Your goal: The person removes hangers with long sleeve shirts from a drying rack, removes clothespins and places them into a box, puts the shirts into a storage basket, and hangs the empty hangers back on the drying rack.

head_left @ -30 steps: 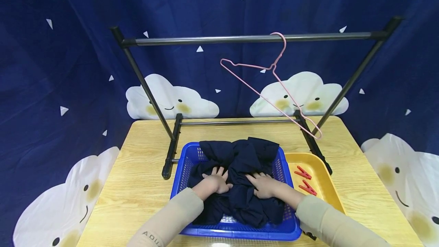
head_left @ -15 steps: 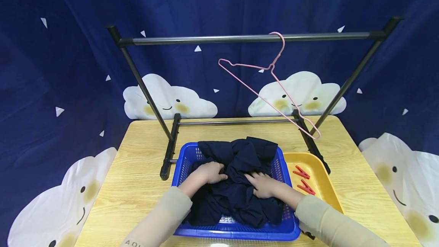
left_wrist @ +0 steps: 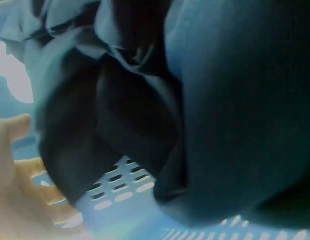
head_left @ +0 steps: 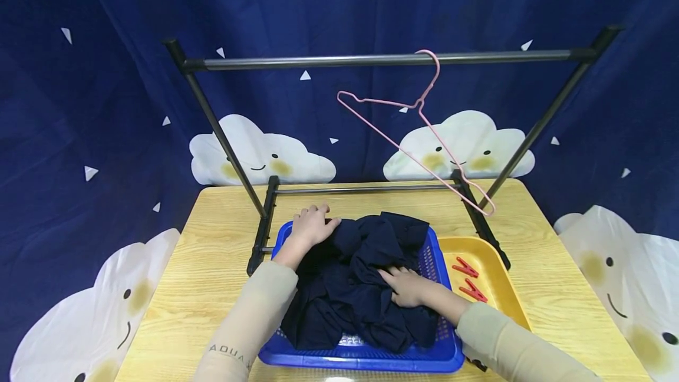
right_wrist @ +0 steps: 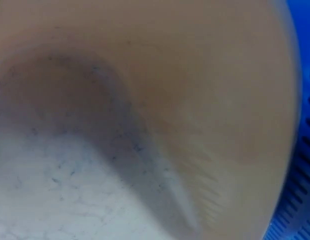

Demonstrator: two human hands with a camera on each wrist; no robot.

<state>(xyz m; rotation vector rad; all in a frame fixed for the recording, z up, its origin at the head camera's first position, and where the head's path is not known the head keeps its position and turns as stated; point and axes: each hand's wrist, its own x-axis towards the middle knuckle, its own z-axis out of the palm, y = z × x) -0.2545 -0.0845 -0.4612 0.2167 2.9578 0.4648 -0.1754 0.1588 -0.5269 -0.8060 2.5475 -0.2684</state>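
Note:
A crumpled heap of dark navy cloth fills much of a blue plastic basket; what kind of garment it is cannot be told. My left hand is over the basket's back left corner, thumb toward the cloth and fingers pointing away. In the left wrist view, its spread fingers show beside the hanging cloth and the slotted basket wall. My right hand rests on the cloth's right side, fingers extended and tips partly hidden in folds. The right wrist view shows mostly blurred skin and the basket wall.
A yellow tray with two red clothespins stands right of the basket. Behind rises a black clothes rack, its feet on the wooden table. A pink hanger hangs from the rack's bar.
My left hand has lifted off the middle of the cloth and moved left, then away to the basket's back left corner. The cloth at front left has shifted slightly. My right hand stays put.

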